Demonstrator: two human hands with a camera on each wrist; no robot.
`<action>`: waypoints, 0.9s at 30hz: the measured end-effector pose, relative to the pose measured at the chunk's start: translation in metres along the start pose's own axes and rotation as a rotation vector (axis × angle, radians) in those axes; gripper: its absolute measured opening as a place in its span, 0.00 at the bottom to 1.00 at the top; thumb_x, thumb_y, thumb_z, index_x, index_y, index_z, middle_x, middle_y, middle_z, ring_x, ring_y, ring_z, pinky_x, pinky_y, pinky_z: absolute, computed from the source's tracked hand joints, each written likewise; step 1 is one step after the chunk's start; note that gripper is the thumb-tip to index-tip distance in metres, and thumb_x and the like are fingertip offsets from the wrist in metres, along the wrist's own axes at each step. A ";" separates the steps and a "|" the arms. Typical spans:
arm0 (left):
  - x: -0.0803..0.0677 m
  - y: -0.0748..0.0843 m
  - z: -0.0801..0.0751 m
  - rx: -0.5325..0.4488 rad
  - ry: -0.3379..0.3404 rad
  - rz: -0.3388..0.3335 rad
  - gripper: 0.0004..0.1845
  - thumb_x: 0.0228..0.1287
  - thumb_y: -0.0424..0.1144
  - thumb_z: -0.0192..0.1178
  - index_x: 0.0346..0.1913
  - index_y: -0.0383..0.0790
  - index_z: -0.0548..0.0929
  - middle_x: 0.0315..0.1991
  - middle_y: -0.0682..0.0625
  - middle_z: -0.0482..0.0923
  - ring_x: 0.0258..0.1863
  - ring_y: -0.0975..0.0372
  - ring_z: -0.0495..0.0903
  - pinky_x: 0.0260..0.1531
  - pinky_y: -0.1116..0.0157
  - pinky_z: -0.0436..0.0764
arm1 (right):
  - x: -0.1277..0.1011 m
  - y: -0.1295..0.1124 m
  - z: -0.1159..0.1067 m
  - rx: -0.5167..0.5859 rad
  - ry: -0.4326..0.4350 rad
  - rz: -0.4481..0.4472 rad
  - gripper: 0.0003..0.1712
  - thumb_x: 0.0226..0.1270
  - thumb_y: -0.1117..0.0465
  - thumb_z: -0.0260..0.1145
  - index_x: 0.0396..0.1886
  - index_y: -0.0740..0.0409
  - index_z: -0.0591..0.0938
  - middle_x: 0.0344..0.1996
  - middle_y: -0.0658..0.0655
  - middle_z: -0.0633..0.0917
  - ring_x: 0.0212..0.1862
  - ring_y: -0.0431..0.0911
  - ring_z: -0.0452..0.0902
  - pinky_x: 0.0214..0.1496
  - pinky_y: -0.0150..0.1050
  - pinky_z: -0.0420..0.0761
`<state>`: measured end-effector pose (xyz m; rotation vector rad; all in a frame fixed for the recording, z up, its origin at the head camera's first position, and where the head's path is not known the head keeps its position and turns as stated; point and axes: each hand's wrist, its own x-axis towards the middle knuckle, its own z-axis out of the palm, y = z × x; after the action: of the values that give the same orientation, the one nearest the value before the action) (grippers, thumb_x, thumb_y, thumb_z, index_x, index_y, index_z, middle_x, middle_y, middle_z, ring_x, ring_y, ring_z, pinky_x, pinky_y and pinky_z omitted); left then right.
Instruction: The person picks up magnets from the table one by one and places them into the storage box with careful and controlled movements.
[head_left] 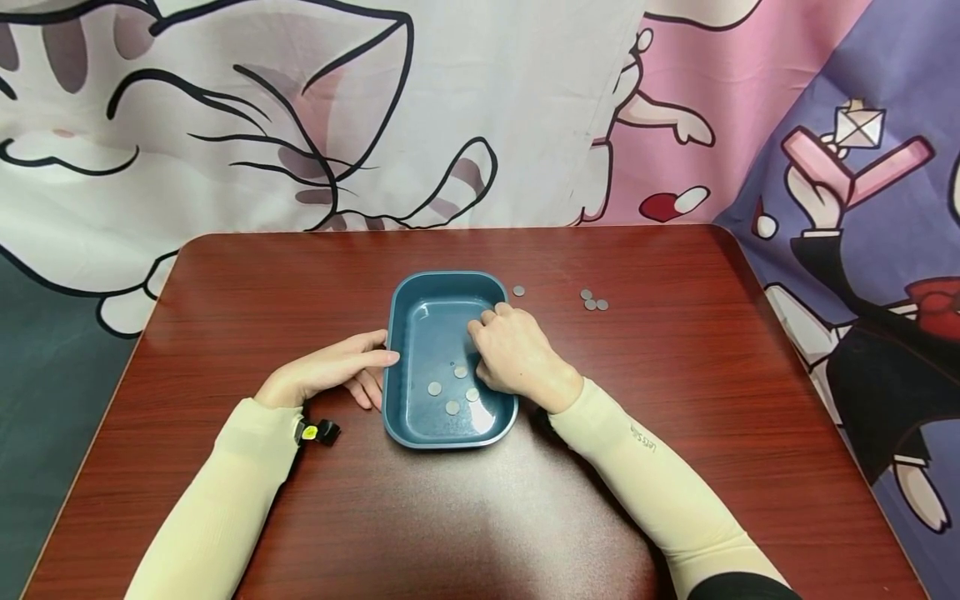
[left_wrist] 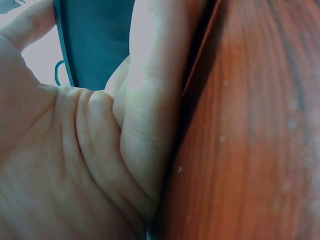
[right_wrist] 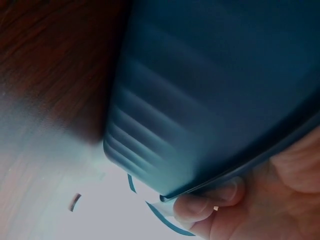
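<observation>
Head view gives me a blue tray (head_left: 408, 417) mid-table holding coins (head_left: 452, 392), left hand (head_left: 337, 371) flat against its left wall, right hand (head_left: 513, 354) curled over its right rim; wrist views confirm both touching it, whether the right pinches a coin I cannot tell.

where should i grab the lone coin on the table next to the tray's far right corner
Pinch the lone coin by its thin rim, coming straight down from above. It lies flat on the table, so only its edge offers grip, and the blue tray wall crowds its left side.
</observation>
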<state>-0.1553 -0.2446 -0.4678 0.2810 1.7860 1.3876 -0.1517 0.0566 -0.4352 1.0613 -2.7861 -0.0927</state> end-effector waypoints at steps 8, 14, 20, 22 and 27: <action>0.000 -0.002 -0.001 -0.010 -0.003 0.002 0.30 0.80 0.52 0.53 0.74 0.39 0.62 0.35 0.35 0.90 0.31 0.49 0.92 0.34 0.54 0.91 | -0.001 0.002 0.001 0.028 0.038 -0.013 0.11 0.50 0.57 0.73 0.29 0.56 0.81 0.26 0.56 0.82 0.30 0.52 0.75 0.30 0.44 0.79; 0.001 -0.002 -0.001 -0.007 -0.004 0.001 0.30 0.80 0.52 0.53 0.73 0.39 0.63 0.35 0.35 0.90 0.31 0.49 0.92 0.34 0.54 0.91 | -0.003 0.005 0.002 0.097 0.075 -0.027 0.09 0.52 0.58 0.71 0.27 0.56 0.79 0.25 0.55 0.80 0.29 0.52 0.73 0.32 0.44 0.78; 0.001 -0.001 -0.001 -0.007 -0.001 0.001 0.29 0.80 0.52 0.53 0.73 0.39 0.63 0.36 0.35 0.90 0.31 0.48 0.92 0.35 0.53 0.91 | -0.005 0.007 0.002 0.134 0.093 -0.030 0.08 0.54 0.58 0.70 0.27 0.54 0.78 0.25 0.53 0.79 0.30 0.51 0.73 0.35 0.43 0.77; 0.001 -0.001 -0.001 -0.009 -0.001 0.002 0.29 0.80 0.52 0.53 0.73 0.39 0.63 0.36 0.35 0.90 0.32 0.47 0.92 0.35 0.53 0.91 | -0.005 0.008 0.002 0.143 0.093 -0.032 0.08 0.54 0.58 0.70 0.27 0.54 0.78 0.25 0.52 0.79 0.30 0.50 0.72 0.35 0.43 0.77; 0.001 -0.001 0.000 -0.005 -0.004 0.002 0.29 0.80 0.52 0.53 0.73 0.39 0.63 0.36 0.35 0.90 0.32 0.48 0.92 0.34 0.53 0.91 | -0.007 0.009 0.001 0.161 0.091 -0.044 0.09 0.56 0.57 0.70 0.28 0.53 0.78 0.25 0.52 0.78 0.30 0.50 0.71 0.34 0.42 0.76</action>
<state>-0.1558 -0.2447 -0.4691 0.2833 1.7789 1.3921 -0.1527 0.0682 -0.4360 1.1329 -2.7265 0.1729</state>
